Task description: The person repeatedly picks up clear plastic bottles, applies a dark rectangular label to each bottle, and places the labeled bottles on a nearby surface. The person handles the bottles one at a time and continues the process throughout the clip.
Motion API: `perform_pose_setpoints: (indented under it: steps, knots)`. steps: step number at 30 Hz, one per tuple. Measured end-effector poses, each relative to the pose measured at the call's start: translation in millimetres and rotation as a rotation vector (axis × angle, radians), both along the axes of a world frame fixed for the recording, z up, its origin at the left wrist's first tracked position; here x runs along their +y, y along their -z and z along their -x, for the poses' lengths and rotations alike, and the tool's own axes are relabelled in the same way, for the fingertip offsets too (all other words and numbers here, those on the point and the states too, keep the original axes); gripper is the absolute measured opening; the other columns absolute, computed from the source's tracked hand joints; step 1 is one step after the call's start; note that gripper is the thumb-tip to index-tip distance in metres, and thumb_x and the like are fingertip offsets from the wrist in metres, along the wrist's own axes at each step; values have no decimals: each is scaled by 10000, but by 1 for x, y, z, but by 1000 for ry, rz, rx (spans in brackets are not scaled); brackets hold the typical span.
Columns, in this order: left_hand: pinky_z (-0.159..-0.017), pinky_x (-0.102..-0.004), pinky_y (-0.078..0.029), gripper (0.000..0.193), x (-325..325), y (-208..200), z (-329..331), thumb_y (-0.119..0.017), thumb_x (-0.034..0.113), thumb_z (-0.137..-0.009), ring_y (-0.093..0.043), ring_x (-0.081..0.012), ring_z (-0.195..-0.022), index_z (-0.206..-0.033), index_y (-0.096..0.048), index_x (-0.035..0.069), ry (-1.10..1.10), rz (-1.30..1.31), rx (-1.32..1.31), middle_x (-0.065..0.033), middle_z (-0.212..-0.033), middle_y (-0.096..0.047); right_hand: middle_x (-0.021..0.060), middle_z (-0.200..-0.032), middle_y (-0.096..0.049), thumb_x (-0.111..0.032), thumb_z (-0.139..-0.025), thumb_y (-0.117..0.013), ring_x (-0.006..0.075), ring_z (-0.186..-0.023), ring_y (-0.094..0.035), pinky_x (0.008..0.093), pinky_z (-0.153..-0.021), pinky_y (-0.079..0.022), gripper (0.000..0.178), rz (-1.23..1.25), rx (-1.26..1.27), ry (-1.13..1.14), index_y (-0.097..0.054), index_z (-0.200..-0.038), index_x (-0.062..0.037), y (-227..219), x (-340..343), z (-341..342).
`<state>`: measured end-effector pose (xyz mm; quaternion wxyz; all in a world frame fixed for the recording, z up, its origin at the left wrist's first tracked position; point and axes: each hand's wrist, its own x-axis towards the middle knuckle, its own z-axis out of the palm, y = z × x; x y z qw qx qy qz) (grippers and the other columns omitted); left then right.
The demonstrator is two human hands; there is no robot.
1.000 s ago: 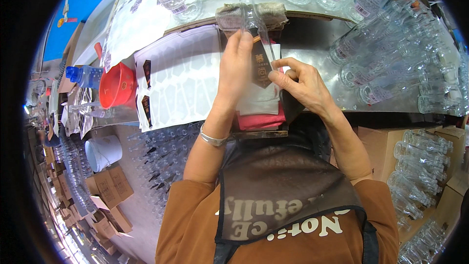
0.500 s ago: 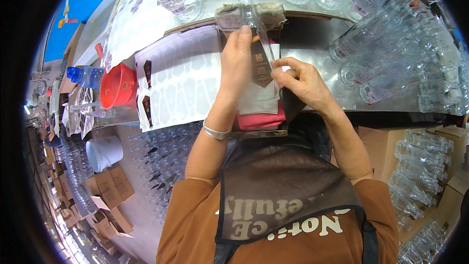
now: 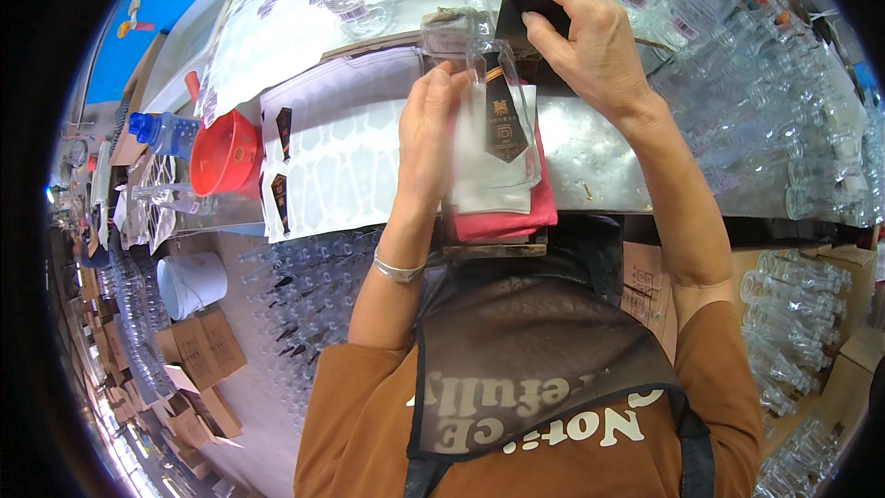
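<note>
Pinching the black pad (image 3: 513,20), your right hand (image 3: 590,44) could crease the label (image 3: 503,118) by pressing unevenly; the bottle (image 3: 524,103), at your twelve o'clock, could shift if your left hand (image 3: 428,134), grip unclear, sits loose.

Just right of the left hand (image 3: 429,124), the bottle (image 3: 493,171) was clear and colourless, its tie-shaped label (image 3: 501,120) black with slanting orange stripes near the top and gold-toned characters lower down. Under it showed a white layer (image 3: 468,195) above bright pink cloth (image 3: 507,224). The piece (image 3: 516,23) in the right hand (image 3: 595,46) was plain black. Left of the left hand, a white sheet (image 3: 346,152) bore repeated pale-grey outlines; beyond that, a bowl (image 3: 226,155) was red.
</note>
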<state>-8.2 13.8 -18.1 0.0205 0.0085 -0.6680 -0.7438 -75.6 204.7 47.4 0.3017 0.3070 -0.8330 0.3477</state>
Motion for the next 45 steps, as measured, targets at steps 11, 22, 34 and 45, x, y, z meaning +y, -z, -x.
perform_pose_setpoints:
  steps: [11, 22, 34, 45]
  knots:
    - [-1142, -391, -347, 630, -16, 0, -11, -405, 427, -1078, -562, -258, -1268, -1416, -430, -104, -45, 50, -15, -224, -1316, -619, 81, -921, -660, 2, -724, -704, 275, -928, -624, 395, -786, -533, 264, -345, -42, -305, -675, -970, -89, 0, -19, -63]
    - [-1140, -381, -358, 571, -24, 2, -26, -457, 393, -1072, -562, -254, -1271, -1400, -472, -75, -68, 117, -28, -207, -1301, -633, 91, -1010, -707, 9, -762, -723, 291, -930, -665, 373, -799, -548, 224, -91, -105, -358, -710, -973, -66, 20, -1, -66]
    - [-1115, -353, -373, 518, -22, 3, -39, -524, 269, -1053, -523, -224, -1292, -1436, -431, -68, -43, 150, 16, -193, -1379, -567, 93, -1039, -713, 30, -706, -678, 268, -988, -669, 382, -862, -538, 262, 48, -295, -525, -686, -947, -74, 34, 18, -102]
    - [-1184, -423, -286, 778, -7, 4, -61, -692, 193, -943, -393, -307, -1432, -1554, -263, -27, 55, 391, 131, -233, -1506, -438, 118, -974, -705, 52, -714, -605, 209, -829, -673, 316, -750, -537, 308, 182, -513, -444, -679, -1006, -13, 38, 38, -112]
